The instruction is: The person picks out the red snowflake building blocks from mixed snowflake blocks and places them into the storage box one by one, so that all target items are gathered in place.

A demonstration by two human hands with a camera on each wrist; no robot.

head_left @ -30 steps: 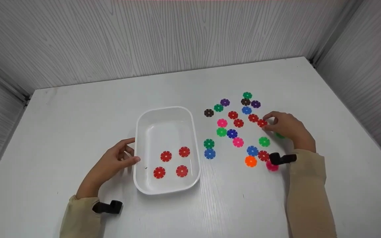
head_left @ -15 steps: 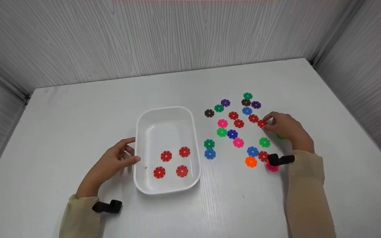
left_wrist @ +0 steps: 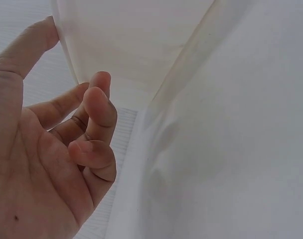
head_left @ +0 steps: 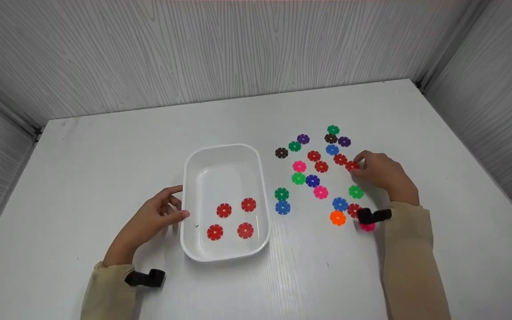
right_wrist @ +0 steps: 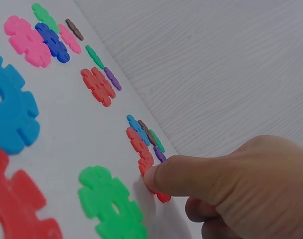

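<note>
My left hand holds the left wall of a white plastic tray, thumb at the rim. In the left wrist view, its other fingers curl near the tray's outer side. Several red notched discs lie flat in the tray's near half. To the right, my right hand pinches a red notched disc at the table surface between thumb and index finger. In the right wrist view, the thumb covers part of that disc. Another red disc sits right beside it.
Around the right hand are scattered several loose notched discs: blue, orange, light green, pink and brown. A pink disc is partly hidden under the right wrist strap. A wood-grain panel borders the table's back.
My right thumb and index finger have drawn together on the red disc. That arm has shifted slightly left, covering a green disc beside the wrist. The left hand and tray stay in place.
</note>
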